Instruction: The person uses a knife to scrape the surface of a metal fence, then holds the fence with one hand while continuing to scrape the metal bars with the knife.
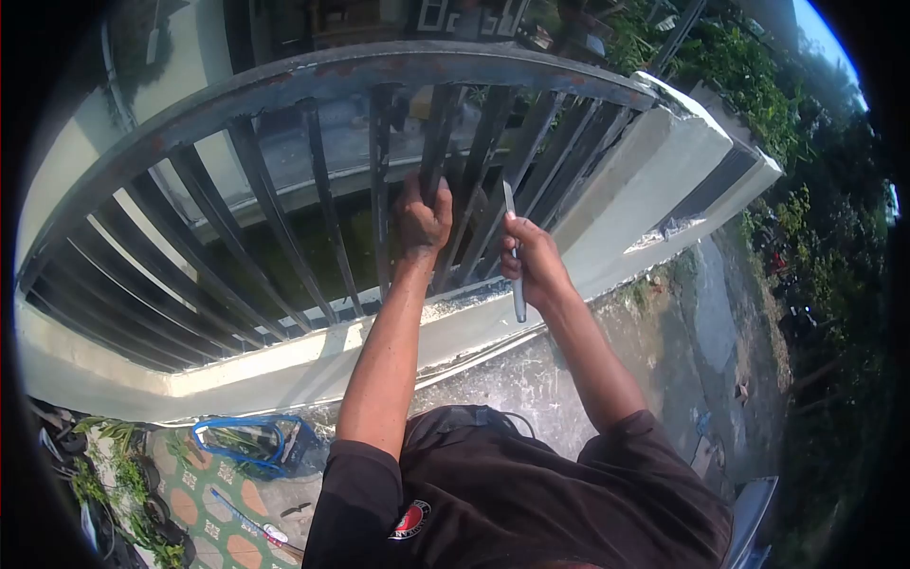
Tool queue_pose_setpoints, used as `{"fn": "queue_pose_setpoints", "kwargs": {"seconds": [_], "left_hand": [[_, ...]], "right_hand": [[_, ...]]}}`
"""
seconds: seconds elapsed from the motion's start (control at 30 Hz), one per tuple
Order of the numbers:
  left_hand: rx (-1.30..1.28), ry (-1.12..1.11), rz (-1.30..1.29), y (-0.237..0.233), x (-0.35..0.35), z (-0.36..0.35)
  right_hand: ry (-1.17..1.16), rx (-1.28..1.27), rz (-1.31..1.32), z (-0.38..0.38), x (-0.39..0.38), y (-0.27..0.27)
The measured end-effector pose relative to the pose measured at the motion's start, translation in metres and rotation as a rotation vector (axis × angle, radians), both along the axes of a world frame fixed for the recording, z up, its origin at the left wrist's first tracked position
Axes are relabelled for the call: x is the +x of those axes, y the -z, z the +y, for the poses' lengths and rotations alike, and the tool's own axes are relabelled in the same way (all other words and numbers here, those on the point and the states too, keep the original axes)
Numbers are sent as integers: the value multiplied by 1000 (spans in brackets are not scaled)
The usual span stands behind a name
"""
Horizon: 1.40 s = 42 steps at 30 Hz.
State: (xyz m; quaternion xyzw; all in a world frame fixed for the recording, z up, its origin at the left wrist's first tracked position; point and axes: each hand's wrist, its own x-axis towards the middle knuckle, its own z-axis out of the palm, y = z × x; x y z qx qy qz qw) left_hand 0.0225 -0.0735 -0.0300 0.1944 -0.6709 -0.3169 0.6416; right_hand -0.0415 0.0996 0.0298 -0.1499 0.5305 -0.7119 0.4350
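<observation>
My left hand [424, 220] is wrapped around one upright bar [437, 133] of a dark metal railing [379, 68], its thumb on the near side and the other fingers partly hidden behind. In my right hand [537, 260] is a utility knife [519, 302] with a grey handle, held in a closed grip. Its blade points up and overlaps the railing bars in this view. Worn, chipped paint shows on the top rail and on several bars.
The railing stands on a pale low wall [284, 377] that meets a white pillar [626, 171] at the right. Below left, a blue-framed object [270, 446] rests on the ground near potted plants [118, 484] and patterned tiles [213, 493]. Greenery fills the far right.
</observation>
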Motion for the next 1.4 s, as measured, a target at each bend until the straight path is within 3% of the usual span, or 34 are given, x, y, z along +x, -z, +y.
{"fn": "queue_pose_setpoints", "kwargs": {"seconds": [0.07,0.1,0.2,0.33,0.4,0.47,0.57,0.7,0.77,0.93,1.03,1.13,1.27,1.4], "left_hand": [[22,22,-21,0,-1,-1],[64,33,-34,0,0,0],[-1,-12,-21,1,-3,-1],[-35,-4,3,11,-11,-10],[-26,-6,4,10,-12,-8],[-29,9,42,5,-11,-5],[-43,1,42,3,-9,-4],[-15,18,24,3,-8,-3],[-31,14,39,4,-10,-4],[-23,26,-1,9,-10,-5],[-69,0,37,8,-13,-9],[-81,-31,-14,10,-10,-9],[-72,1,41,5,-10,-5],[-34,-5,27,-3,-8,3]], "right_hand": [[-40,137,-229,7,-7,84],[-52,186,-333,9,0,99],[-59,198,-235,20,2,121],[-81,78,122,24,-14,41],[-79,12,121,24,-14,11],[-64,11,95,19,-10,19],[-54,79,-21,9,-13,88],[-49,294,-355,3,-19,249],[15,355,-386,5,-12,280],[24,308,-2,13,-29,158],[131,181,66,22,-33,95],[87,55,140,30,-3,50],[-52,14,-36,21,0,64],[-95,225,-275,22,-17,161]]}}
